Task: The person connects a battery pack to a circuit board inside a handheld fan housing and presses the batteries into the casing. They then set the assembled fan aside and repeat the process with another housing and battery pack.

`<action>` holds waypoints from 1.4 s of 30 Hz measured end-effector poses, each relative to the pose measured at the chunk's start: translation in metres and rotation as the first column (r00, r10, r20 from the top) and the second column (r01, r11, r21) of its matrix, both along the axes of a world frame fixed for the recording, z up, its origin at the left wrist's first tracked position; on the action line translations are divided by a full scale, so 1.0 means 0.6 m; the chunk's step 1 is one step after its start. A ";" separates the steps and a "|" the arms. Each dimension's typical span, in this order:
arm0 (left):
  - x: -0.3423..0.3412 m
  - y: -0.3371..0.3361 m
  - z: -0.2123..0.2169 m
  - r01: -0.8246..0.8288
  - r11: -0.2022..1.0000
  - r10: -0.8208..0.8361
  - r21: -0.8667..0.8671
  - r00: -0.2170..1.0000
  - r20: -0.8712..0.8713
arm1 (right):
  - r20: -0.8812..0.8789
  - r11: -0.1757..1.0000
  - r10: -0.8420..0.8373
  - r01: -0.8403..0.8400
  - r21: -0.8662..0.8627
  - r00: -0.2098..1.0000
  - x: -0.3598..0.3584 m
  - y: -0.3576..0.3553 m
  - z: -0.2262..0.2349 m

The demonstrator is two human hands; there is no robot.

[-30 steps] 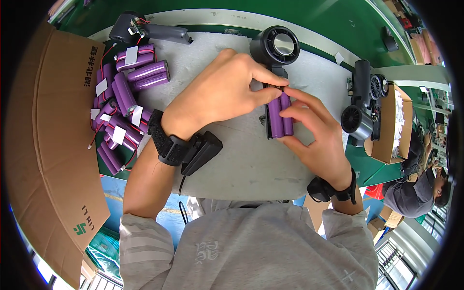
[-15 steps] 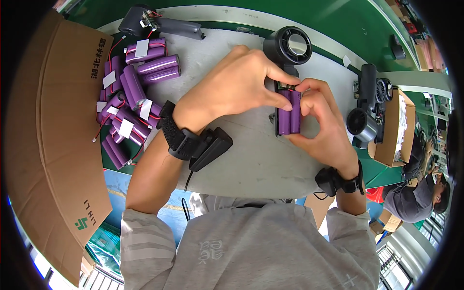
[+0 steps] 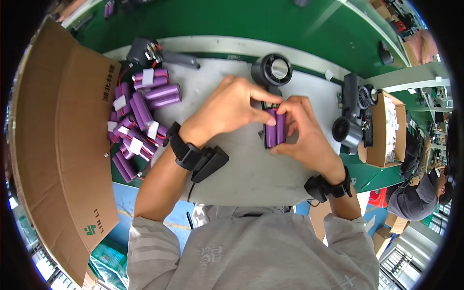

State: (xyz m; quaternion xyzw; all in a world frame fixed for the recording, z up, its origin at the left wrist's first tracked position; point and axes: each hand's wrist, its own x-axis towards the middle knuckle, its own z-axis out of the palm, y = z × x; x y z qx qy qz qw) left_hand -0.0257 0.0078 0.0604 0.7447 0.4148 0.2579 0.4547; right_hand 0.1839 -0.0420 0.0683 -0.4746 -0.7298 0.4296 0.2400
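Both hands, left hand (image 3: 231,107) and right hand (image 3: 303,133), are pinching the purple battery pack (image 3: 274,128) closed-fingered; steadying it below the black fan housing (image 3: 271,70) at 12 o'clock looks wise.

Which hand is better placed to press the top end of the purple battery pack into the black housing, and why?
Probably the left hand: its fingers already pinch the battery pack at its top, by the black housing. The right hand cradles the pack's side.
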 end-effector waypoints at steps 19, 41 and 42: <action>-0.034 -0.055 0.005 0.076 0.997 -0.077 0.030 0.997 0.022 | 0.500 0.827 0.037 -0.308 0.470 0.865 -0.022 -0.092 0.013; -0.098 -0.081 -0.052 -0.339 0.915 0.321 0.219 0.940 0.115 | 0.711 0.774 -0.184 -0.346 0.530 0.678 -0.223 0.070 0.094; -0.094 -0.078 -0.057 -0.340 0.914 0.321 0.223 0.940 0.117 | 0.604 0.781 -0.022 -0.364 0.508 0.796 -0.245 0.068 0.099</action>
